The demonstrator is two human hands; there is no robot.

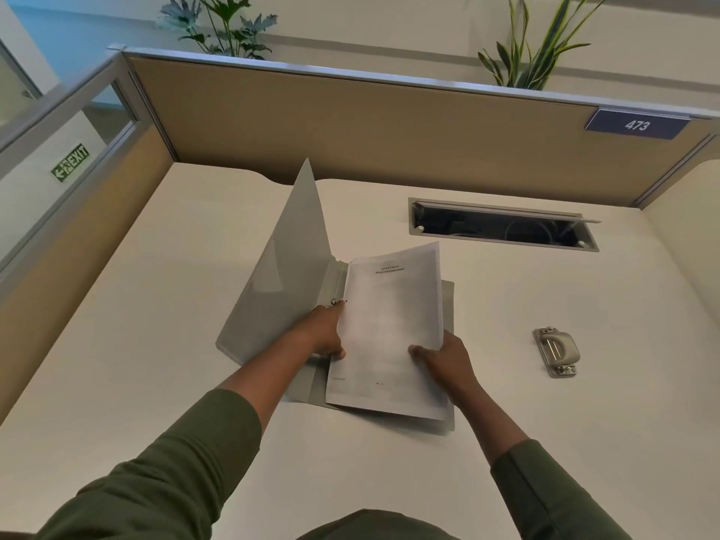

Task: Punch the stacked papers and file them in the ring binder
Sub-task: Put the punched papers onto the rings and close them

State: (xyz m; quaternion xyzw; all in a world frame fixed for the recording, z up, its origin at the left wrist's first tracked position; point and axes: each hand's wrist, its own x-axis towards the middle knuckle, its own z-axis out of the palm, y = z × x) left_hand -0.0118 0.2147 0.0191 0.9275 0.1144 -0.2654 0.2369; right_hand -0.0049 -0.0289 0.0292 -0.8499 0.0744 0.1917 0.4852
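- Papers (389, 329), a white stack, sit tilted over the open ring binder (272, 290) at the middle of the pale surface (117, 344).
- Left hand (325, 333) has its grip closed on the stack's left edge, next to the binder's rings.
- Right hand (440, 358) pinches the stack's right edge, thumb on top.
- Binder's grey front cover stands raised to the left.
- Metal hole punch (557, 351) lies well apart, toward the surface's right edge.
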